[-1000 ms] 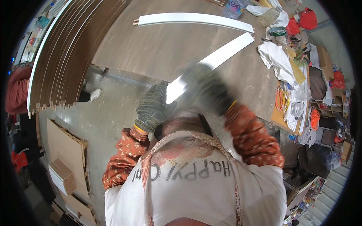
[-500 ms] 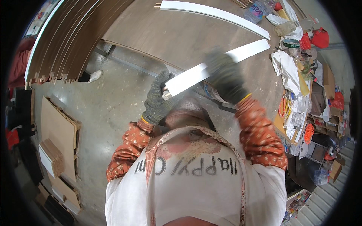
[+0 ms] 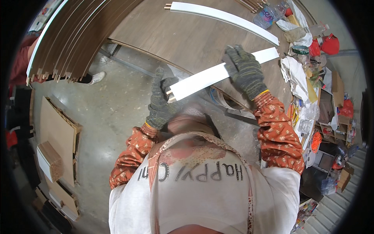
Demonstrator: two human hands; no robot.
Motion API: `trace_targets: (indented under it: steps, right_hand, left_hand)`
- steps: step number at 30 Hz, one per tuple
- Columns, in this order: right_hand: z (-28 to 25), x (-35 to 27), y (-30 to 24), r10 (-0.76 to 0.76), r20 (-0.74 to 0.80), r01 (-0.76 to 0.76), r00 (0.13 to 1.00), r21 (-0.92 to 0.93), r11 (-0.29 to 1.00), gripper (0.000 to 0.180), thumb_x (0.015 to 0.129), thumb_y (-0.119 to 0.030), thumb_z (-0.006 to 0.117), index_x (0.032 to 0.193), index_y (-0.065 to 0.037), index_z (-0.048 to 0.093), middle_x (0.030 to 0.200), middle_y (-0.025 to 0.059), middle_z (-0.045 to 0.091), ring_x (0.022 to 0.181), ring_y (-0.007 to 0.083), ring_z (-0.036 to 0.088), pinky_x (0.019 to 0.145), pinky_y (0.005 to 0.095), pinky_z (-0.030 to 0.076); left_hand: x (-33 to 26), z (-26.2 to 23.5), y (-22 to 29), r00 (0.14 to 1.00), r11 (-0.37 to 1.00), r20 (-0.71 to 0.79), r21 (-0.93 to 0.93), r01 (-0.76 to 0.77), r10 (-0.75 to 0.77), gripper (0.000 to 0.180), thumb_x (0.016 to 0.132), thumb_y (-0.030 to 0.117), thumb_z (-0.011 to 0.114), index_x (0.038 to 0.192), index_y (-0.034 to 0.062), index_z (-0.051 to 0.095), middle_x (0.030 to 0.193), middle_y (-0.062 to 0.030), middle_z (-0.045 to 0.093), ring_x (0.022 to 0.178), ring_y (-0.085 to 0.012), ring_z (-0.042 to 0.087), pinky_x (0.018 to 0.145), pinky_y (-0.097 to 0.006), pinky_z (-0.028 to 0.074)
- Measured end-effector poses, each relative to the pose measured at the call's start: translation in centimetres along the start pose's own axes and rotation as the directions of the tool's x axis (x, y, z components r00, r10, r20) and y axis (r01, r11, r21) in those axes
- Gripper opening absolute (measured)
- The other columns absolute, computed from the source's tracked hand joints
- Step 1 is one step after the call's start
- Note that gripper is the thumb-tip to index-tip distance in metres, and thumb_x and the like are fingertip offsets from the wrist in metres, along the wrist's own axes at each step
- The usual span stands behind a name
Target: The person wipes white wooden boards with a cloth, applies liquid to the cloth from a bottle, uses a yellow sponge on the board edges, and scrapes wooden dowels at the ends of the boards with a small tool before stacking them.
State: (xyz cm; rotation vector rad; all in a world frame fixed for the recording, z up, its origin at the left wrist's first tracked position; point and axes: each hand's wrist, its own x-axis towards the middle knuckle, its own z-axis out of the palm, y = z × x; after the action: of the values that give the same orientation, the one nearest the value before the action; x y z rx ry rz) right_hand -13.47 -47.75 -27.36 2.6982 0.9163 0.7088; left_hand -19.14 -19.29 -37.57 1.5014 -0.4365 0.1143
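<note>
- The person is handling a white panel strip (image 3: 218,76) that is lying diagonally across the centre of the frame, partly over the edge of the brown wooden worktable (image 3: 183,39).
- The left hand (image 3: 161,102), in a grey knit work glove, is curling around the strip's lower-left end, where small wooden dowels (image 3: 169,93) are protruding; the fingers are closing on that end.
- The right hand (image 3: 245,72), gloved likewise, is pressing flat and spread on top of the strip near its middle, not wrapping around it.
- A second white strip (image 3: 226,17) is lying well apart along the upper edge of the frame.
- A stack of brown boards (image 3: 74,35) is standing at the upper left; cardboard pieces (image 3: 54,136) are lying on the concrete floor at the left.
- Rags, bottles and tape rolls (image 3: 302,48) are crowding the right side of the table.
- Judgement: for good control, keep the right palm bearing down evenly while the left hand is steadying the dowelled end, avoiding side load on the dowels.
</note>
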Motion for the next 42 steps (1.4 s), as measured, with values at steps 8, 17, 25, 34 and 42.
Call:
trace_targets:
  steps: [8, 17, 25, 34, 42]
  right_hand:
    - [-3.1, 5.0, -13.8, 0.081, 0.075, -0.109, 0.994, 0.575, 0.811, 0.044, 0.078, -0.024, 0.067, 0.119, -0.011, 0.057, 0.120, 0.0152, 0.056, 0.111, 0.0319, 0.054, 0.095, 0.0467, 0.044]
    - [2.7, -9.1, 9.1, 0.505, 0.198, -0.440, 0.840, -0.296, 0.848, 0.039, 0.093, -0.026, 0.044, 0.126, -0.007, 0.052, 0.125, 0.0132, 0.056, 0.114, 0.0348, 0.053, 0.097, 0.0451, 0.041]
    - [-1.5, 1.0, -8.2, 0.053, 0.097, -0.088, 0.994, 0.397, 0.914, 0.031, 0.089, -0.022, 0.049, 0.117, -0.010, 0.056, 0.121, 0.0083, 0.056, 0.118, 0.0219, 0.050, 0.105, 0.0349, 0.037]
    - [-0.8, -13.7, 9.5, 0.571, 0.129, -0.544, 0.811, -0.194, 0.816, 0.045, 0.086, -0.034, 0.055, 0.126, -0.013, 0.052, 0.126, 0.0140, 0.053, 0.111, 0.0342, 0.053, 0.091, 0.0478, 0.043]
    - [-3.0, -15.1, 6.5, 0.623, 0.283, -0.648, 0.729, -0.005, 0.762, 0.064, 0.081, -0.042, 0.064, 0.135, -0.013, 0.046, 0.138, 0.0152, 0.045, 0.124, 0.0319, 0.044, 0.106, 0.0459, 0.031]
  left_hand:
    - [0.6, -0.5, 0.7, 0.999, 0.992, -0.024, 0.127, 0.024, -0.021, 0.085, 0.072, 0.006, 0.078, 0.141, 0.0023, 0.028, 0.124, -0.0142, 0.054, 0.107, -0.0190, 0.058, 0.085, -0.032, 0.052]
    - [-1.2, -0.8, 2.3, 0.986, 0.953, -0.025, 0.251, 0.167, -0.166, 0.059, 0.070, 0.001, 0.080, 0.122, 0.0053, 0.053, 0.120, -0.0105, 0.059, 0.109, -0.0200, 0.058, 0.091, -0.034, 0.049]
    - [-2.2, -3.7, 2.8, 0.956, 0.949, -0.071, 0.115, 0.293, -0.286, 0.063, 0.069, -0.002, 0.080, 0.124, 0.0038, 0.050, 0.120, -0.0128, 0.058, 0.109, -0.0216, 0.058, 0.089, -0.035, 0.052]
    - [-2.8, -5.5, 4.2, 0.928, 0.921, -0.115, 0.126, 0.368, -0.355, 0.069, 0.072, -0.004, 0.074, 0.133, 0.0078, 0.044, 0.128, -0.0123, 0.054, 0.112, -0.0230, 0.056, 0.088, -0.034, 0.052]
    - [-2.2, -6.0, 4.9, 0.695, 0.612, 0.019, -0.457, 0.645, -0.719, 0.048, 0.081, 0.011, 0.066, 0.124, -0.0031, 0.049, 0.107, -0.0177, 0.063, 0.091, -0.0290, 0.065, 0.076, -0.038, 0.057]
